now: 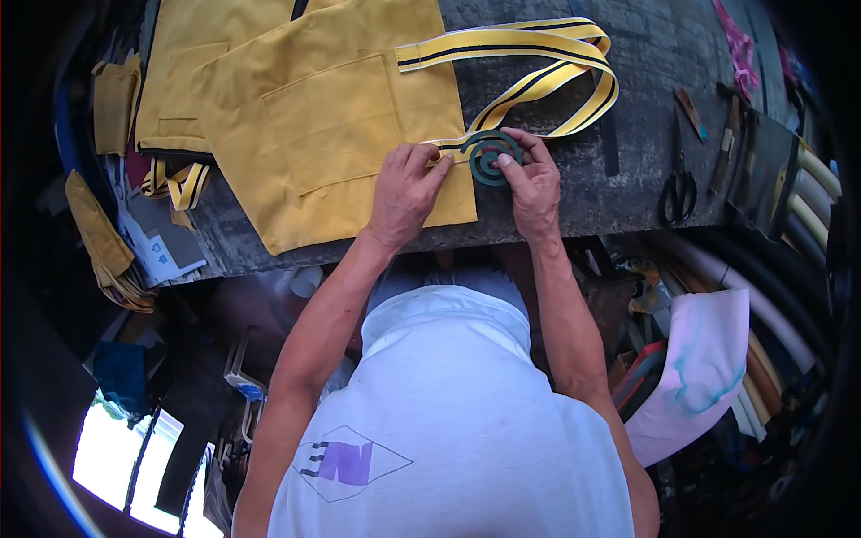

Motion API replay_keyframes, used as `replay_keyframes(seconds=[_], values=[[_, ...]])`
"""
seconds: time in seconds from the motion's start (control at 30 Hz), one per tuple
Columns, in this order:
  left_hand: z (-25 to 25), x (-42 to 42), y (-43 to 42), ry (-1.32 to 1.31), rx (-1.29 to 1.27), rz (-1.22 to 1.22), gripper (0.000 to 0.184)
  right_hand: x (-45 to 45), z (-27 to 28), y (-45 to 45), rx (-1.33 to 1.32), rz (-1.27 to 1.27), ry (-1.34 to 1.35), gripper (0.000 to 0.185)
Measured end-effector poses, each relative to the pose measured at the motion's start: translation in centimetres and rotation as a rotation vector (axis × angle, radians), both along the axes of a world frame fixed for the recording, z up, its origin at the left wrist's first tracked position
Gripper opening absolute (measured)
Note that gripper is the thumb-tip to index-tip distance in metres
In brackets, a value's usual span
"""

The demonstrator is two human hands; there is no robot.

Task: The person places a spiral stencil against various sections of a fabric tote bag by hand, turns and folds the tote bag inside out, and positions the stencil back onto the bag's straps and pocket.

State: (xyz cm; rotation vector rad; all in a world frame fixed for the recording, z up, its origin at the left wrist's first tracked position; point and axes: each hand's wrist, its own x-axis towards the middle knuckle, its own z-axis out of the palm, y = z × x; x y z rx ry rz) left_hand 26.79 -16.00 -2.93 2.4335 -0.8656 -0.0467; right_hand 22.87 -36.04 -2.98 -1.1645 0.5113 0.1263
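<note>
A dark green mosquito coil [490, 159] is pinched between the thumb and fingers of my right hand [536, 188], just past the edge of a yellow fabric piece [336, 125]. Close to its left, my left hand [404, 193] is closed over the cloth, fingertips pressed together. What it pinches is hidden; the striped strap runs right by those fingertips. That yellow strap [547, 85], with black stripes and white edges, loops out over the tabletop to the right. One strap end lies flat on the fabric, above a stitched pocket outline.
Black-handled scissors [679, 193], a hammer [728, 134] and a small blade-like tool [691, 114] lie on the dark worktable [592, 193] at right. Folded yellow pieces [115, 108] sit at left. Rolls of material [812, 197] and a pink-white sheet [695, 377] crowd the lower right.
</note>
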Motion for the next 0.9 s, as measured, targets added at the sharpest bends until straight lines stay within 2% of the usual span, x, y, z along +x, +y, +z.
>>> replay_keyframes(seconds=[0.4, 0.9], values=[[-0.8, -1.0, -0.6, 0.052, -0.161, 0.182, 0.02, -0.6, -0.5, 1.2, -0.228, 0.122, -0.048, 0.035], [-0.7, -1.0, -0.3, 0.1, -0.186, 0.194, 0.019, -0.8, -0.4, 1.5, -0.395, 0.169, -0.094, 0.035]])
